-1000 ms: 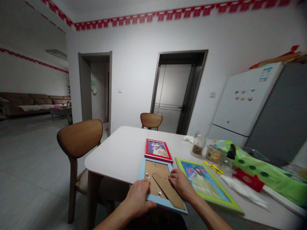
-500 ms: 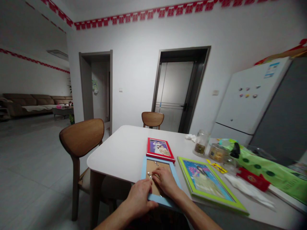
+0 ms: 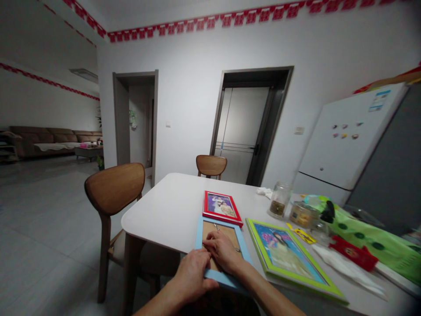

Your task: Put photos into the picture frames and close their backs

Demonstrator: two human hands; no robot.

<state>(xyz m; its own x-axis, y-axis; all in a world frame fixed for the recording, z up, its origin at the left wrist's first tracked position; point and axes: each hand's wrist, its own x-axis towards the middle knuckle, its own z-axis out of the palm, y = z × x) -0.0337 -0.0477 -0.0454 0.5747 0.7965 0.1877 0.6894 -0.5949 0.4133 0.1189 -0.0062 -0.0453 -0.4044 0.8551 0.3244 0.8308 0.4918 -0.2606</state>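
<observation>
A light blue photo frame [image 3: 243,245] lies face down at the table's near edge, with its brown backing board [image 3: 230,235] up. My left hand [image 3: 194,272] is closed around the frame's near left side, thumb along the near edge. Bent over the board, my right hand [image 3: 223,252] has its fingertips pressed together at the left inner edge, over the spot where a small metal clip showed earlier. The fingers hide that clip now. Another metal clip [image 3: 216,227] shows at the far side of the board, and a metal piece [image 3: 237,249] at the right.
Beyond the blue frame lies a red photo frame [image 3: 206,204]; a green photo frame [image 3: 258,250] is to the right. Farther right are a glass jar [image 3: 279,199], a plastic tub [image 3: 301,213], white tissue [image 3: 348,267], a red object [image 3: 353,252] and a green bag [image 3: 371,239]. A wooden chair [image 3: 115,186] stands left.
My right hand's fingers have moved slightly left and down over the clip on the left, covering it. The metal piece at the right has come into sight. My left hand keeps its hold.
</observation>
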